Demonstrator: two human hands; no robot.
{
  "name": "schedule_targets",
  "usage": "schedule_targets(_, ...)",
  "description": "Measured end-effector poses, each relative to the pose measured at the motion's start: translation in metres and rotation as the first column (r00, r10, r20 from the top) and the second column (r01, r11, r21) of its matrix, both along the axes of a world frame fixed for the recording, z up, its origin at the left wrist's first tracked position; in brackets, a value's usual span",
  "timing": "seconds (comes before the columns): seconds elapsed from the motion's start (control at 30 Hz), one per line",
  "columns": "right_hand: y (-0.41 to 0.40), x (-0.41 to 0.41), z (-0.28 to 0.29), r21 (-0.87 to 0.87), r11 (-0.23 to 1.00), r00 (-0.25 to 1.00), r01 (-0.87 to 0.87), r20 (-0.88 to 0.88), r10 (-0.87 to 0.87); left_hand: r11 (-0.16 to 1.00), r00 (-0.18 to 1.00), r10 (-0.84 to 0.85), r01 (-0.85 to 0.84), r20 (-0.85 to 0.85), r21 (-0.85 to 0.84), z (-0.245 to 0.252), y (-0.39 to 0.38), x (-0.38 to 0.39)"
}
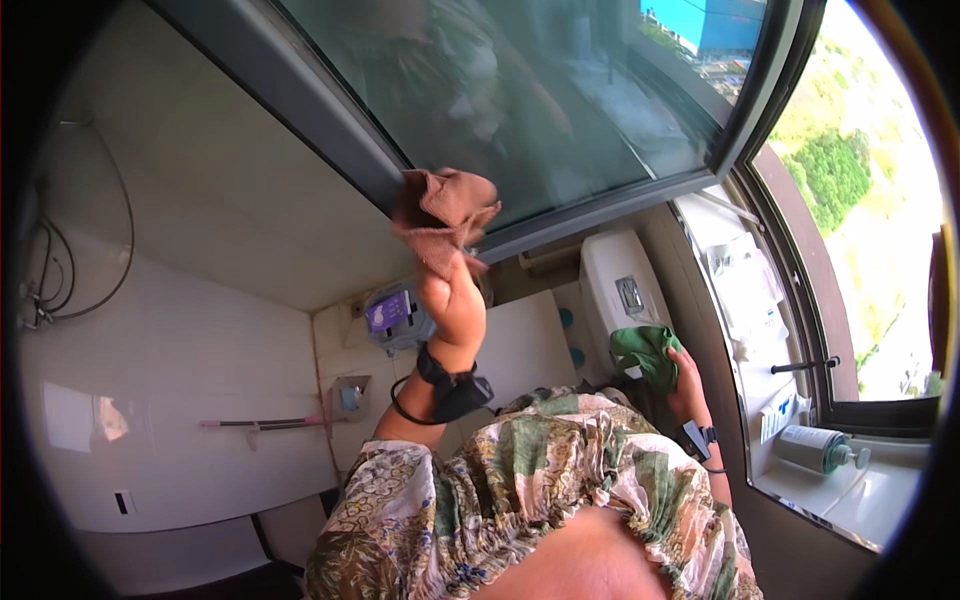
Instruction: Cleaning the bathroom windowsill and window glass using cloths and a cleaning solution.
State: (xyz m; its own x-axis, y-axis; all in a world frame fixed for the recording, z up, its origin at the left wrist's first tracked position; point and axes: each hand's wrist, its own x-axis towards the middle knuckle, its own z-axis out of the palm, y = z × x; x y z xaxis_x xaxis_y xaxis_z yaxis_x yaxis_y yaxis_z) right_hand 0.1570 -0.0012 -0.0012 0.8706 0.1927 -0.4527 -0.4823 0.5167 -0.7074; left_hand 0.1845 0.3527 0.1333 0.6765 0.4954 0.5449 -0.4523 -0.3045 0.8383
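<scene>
My left hand (454, 304) grips a brown cloth (450, 214), raised against the grey frame (360, 150) of an open window sash. The cloth is bunched and slightly blurred, and it covers part of the frame's edge and the glass (517, 112). Lower on the right, my right hand (688, 386) holds a crumpled green cloth (649, 352) beside a white toilet cistern (622, 274) with a flush button on top. Both wrists wear dark bands with small devices.
The windowsill (877, 480) holds a pump bottle (814, 450) and white packs (746, 289). A window handle (806, 365) juts inward. Below my left hand stands a grey bin (409, 330) with a purple pack (390, 311). A long-handled tool (262, 424) and a shower hose (127, 225) are at left.
</scene>
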Motion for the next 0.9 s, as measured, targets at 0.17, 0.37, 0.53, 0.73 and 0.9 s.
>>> schedule_targets(0.17,0.007,0.015,0.006,0.049,0.999,0.999,0.019,0.032,-0.02,0.383,0.831,0.414,-0.529,0.371,0.757,0.035,0.01,0.056)
schedule_targets(0.37,0.014,0.017,0.011,0.04,0.999,0.999,-0.003,0.053,0.001,0.408,0.904,0.359,-0.376,0.232,0.832,-0.035,0.005,0.09)
schedule_targets(0.53,0.005,0.013,-0.001,0.001,0.999,0.999,0.048,0.016,-0.048,0.327,0.983,0.183,-0.059,-0.002,0.943,-0.071,0.009,0.076)
schedule_targets(0.73,0.006,0.016,-0.009,0.011,0.999,0.999,0.041,-0.002,-0.041,0.131,0.925,0.242,-0.332,0.294,0.934,-0.018,0.025,0.097)
schedule_targets(0.9,0.011,0.023,-0.002,0.006,0.999,0.999,0.04,0.023,-0.04,0.295,0.787,0.457,-0.574,0.415,0.764,0.082,-0.02,0.12)
